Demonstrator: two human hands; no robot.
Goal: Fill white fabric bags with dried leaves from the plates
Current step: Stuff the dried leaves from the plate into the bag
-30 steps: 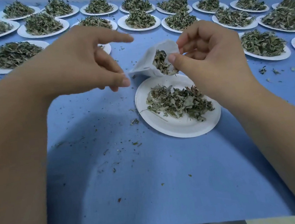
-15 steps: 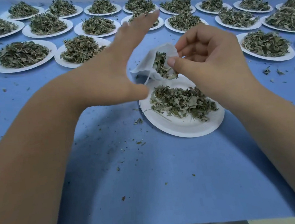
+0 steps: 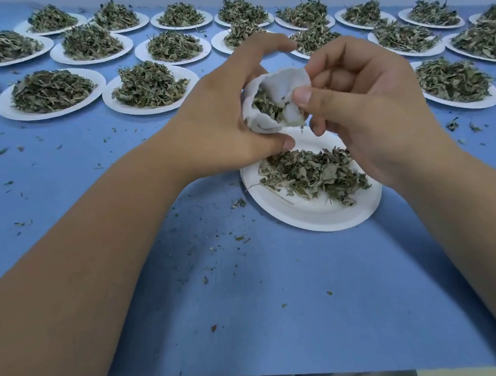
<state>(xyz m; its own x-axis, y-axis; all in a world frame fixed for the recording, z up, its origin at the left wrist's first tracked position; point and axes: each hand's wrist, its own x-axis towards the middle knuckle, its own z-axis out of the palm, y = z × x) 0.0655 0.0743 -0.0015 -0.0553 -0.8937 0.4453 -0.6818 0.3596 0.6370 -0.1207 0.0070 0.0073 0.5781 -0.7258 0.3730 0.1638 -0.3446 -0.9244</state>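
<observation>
A small white bag is held up in the air between both hands, above the far edge of the nearest plate. Its mouth is open and faces the camera, and dried leaves show inside it, filling the lower part.

The left hand cups the bag from the left side. Its fingers curl round the fabric, the thumb lies underneath, and the forefinger reaches over the top. The right hand meets the bag from the right. Its thumb presses on the near edge of the mouth and the other fingers are curled in behind. It seems to pinch the fabric between thumb and forefinger, though the fabric hides the forefinger's tip.

The nearest plate is white paper and sits on a blue table, just below the hands. A loose heap of leaves lies across its far half, while its near half is bare. The right wrist covers part of its right rim.

Further back, many more plates stand in rows across the table, each with a heap of the same leaves. Small crumbs of leaf are scattered over the blue surface, thickest just left of the nearest plate.
</observation>
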